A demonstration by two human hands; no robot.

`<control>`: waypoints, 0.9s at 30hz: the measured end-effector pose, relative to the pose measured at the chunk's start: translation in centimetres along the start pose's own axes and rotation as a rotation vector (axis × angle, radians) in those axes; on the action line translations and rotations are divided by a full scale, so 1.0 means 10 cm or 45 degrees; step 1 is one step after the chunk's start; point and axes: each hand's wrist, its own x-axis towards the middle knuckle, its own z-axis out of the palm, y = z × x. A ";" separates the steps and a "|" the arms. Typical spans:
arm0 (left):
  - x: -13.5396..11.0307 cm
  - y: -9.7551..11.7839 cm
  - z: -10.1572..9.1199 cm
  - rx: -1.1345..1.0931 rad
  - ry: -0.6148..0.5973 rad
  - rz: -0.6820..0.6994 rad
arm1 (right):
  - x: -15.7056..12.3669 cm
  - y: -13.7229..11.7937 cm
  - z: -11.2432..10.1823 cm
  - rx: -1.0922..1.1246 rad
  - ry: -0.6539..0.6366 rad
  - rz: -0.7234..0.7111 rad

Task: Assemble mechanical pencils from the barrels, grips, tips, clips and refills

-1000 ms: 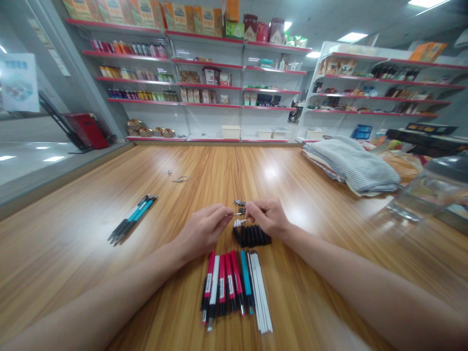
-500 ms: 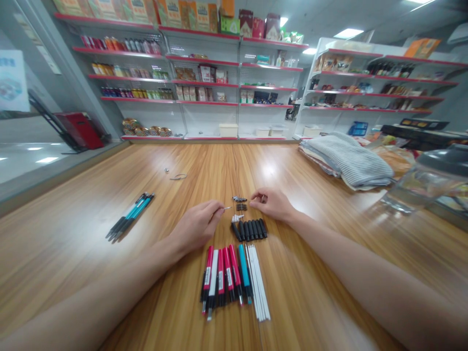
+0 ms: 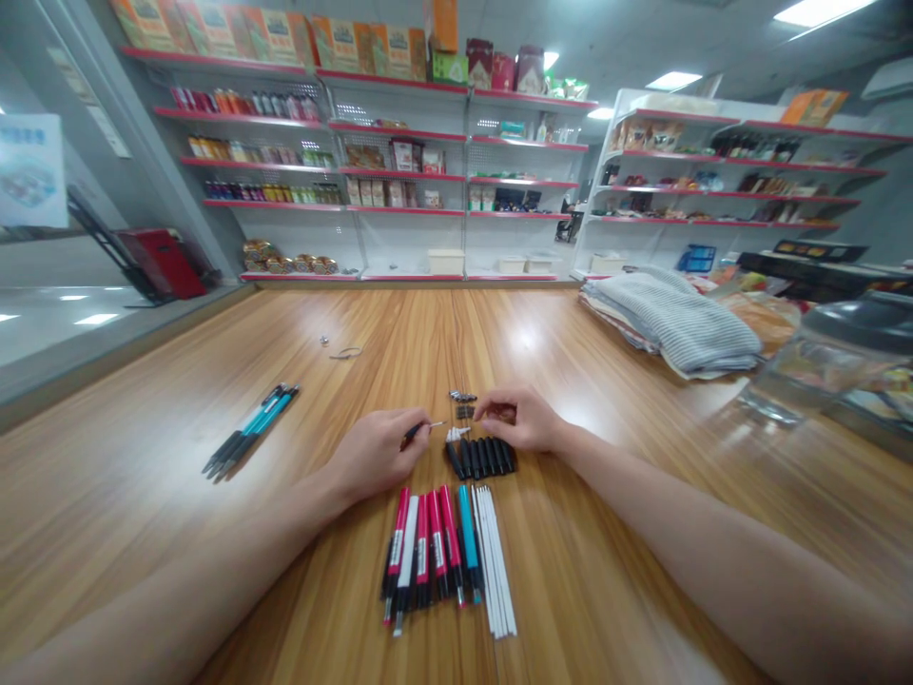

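Observation:
My left hand (image 3: 381, 447) is closed around a pen (image 3: 414, 433) with a dark body, and a thin pale refill tip points right from it. Curled fingers of my right hand (image 3: 520, 417) meet beside the small dark springs (image 3: 464, 412); whatever is between the fingertips is too small to make out. Small silver-and-dark pen tips (image 3: 462, 396) lie just beyond the springs. Nearer are small white parts (image 3: 456, 434) and a row of black pen grips (image 3: 485, 458). Below these lie pink pen barrels (image 3: 422, 538), a white barrel (image 3: 408, 542), a blue barrel (image 3: 467, 528) and white refills (image 3: 497, 571).
Several blue-and-black pens (image 3: 251, 431) lie at the left. Beyond them are a thin loop (image 3: 346, 353) and a tiny metal piece (image 3: 324, 340). Folded striped cloth (image 3: 674, 319) and a clear jar (image 3: 806, 366) stand at the right. Stocked shelves (image 3: 406, 211) rise behind the table.
My right hand has moved nearer and left, from beside the pen tips to beside the springs. My left hand has shifted slightly, and the pen's dark body now shows in it.

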 end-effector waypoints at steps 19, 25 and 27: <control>-0.04 -0.10 -0.02 -0.190 0.092 -0.018 | 0.14 -0.77 0.26 -0.893 -0.261 0.277; -0.01 -0.11 -0.03 -0.187 0.112 -0.010 | 0.13 -0.82 0.28 -0.895 -0.228 0.317; -0.01 -0.11 -0.03 -0.186 0.114 -0.003 | 0.12 -0.83 0.30 -0.887 -0.211 0.310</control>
